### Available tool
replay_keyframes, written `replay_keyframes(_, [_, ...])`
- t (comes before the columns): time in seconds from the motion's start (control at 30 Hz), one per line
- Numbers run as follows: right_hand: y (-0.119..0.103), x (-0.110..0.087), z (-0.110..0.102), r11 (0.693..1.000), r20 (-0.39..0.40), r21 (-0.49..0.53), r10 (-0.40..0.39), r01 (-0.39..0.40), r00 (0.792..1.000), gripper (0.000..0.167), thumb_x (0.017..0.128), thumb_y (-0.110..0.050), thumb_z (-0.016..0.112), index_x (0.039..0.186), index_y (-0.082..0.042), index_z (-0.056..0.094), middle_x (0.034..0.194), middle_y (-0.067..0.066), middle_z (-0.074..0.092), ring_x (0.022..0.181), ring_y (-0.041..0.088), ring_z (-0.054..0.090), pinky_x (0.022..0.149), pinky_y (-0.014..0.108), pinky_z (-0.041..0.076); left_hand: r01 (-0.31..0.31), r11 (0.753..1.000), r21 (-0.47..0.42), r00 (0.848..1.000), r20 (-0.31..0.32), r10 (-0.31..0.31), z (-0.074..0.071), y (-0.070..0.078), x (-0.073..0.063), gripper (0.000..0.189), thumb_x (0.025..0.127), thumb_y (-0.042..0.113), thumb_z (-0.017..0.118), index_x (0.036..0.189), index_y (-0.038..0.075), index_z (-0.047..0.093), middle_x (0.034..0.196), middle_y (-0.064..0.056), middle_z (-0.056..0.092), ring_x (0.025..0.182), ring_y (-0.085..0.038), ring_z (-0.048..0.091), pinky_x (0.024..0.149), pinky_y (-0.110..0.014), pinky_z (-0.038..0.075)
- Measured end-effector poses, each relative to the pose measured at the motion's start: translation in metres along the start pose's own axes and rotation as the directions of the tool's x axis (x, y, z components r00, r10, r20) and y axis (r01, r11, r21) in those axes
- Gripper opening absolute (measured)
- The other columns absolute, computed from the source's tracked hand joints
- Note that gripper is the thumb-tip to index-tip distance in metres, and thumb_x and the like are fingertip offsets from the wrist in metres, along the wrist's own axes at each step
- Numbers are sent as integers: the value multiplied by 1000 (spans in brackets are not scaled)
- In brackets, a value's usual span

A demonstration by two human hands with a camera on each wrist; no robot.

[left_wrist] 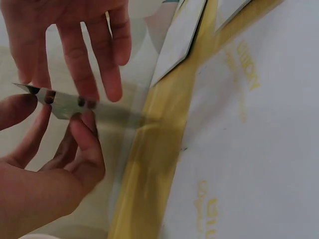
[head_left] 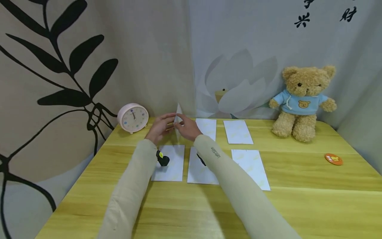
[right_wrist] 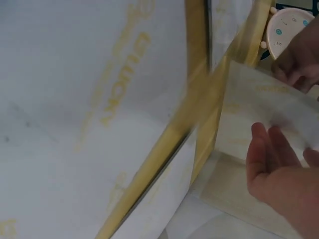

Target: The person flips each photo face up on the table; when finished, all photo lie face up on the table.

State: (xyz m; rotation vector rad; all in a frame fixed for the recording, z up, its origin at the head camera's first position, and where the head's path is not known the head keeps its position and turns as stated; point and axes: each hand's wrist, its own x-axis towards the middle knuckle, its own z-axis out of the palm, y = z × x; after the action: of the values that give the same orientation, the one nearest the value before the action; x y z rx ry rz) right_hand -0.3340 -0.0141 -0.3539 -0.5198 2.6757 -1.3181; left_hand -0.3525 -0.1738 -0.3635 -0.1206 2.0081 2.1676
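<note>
Both hands hold a thin, glossy rectangular sheet (head_left: 179,109) on edge at the back left of the table. Its face reflects fingertips in the left wrist view; faint yellow print marks the sheet (right_wrist: 249,109) in the right wrist view. My left hand (head_left: 162,127) grips it from the left, thumb and bent fingers at the sheet in the left wrist view. From the right, my right hand (head_left: 189,127) pinches it with thumb and forefinger. In front of the hands lie white printed sheets, among them a front left one (head_left: 171,166) and a front middle one (head_left: 198,176).
Further white sheets lie at the front right (head_left: 252,166), back middle (head_left: 210,126) and back right (head_left: 238,132). A pink alarm clock (head_left: 133,118) stands left of the hands. A teddy bear (head_left: 304,103) sits at the back right, with an orange disc (head_left: 333,159) nearby. A curtain (head_left: 155,66) hangs behind the table.
</note>
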Motion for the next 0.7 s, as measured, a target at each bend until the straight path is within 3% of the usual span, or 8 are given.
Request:
replay_keyframes(0.13, [3, -1, -1, 997, -16, 82, 9, -8, 1000, 54, 107, -33, 45, 158, -20, 33, 143, 17, 58, 128, 31, 60, 106, 46, 50, 15, 999, 32, 1000, 11, -16, 5, -4, 2, 43, 106, 25, 52, 148, 16, 50, 146, -9, 51, 104, -15, 60, 99, -33, 46])
replay_keyframes(0.33, [4, -1, -1, 972, -48, 235, 34, -21, 998, 50, 107, -30, 45, 156, -18, 37, 144, 16, 57, 119, 33, 67, 96, 43, 56, 52, 996, 74, 998, 31, -54, 6, -6, 2, 46, 103, 32, 56, 148, 22, 50, 143, -7, 53, 111, -24, 58, 99, -35, 47])
replay_keyframes(0.53, [1, 0, -3, 982, -160, 191, 21, 10, 987, 47, 102, -20, 54, 147, -8, 49, 136, 14, 63, 106, 27, 72, 90, 38, 58, 88, 993, 81, 996, 18, -89, 6, -4, 2, 43, 101, 34, 60, 143, 25, 55, 143, 0, 51, 105, -26, 50, 94, -37, 44])
replay_keyframes(0.7, [1, -2, -6, 984, -237, 177, 37, 6, 971, 51, 97, -17, 65, 145, -7, 51, 138, 12, 63, 109, 27, 70, 90, 36, 59, 137, 983, 122, 990, 6, -139, 8, -4, 3, 43, 100, 33, 62, 141, 25, 56, 143, 1, 50, 119, -27, 47, 97, -39, 40])
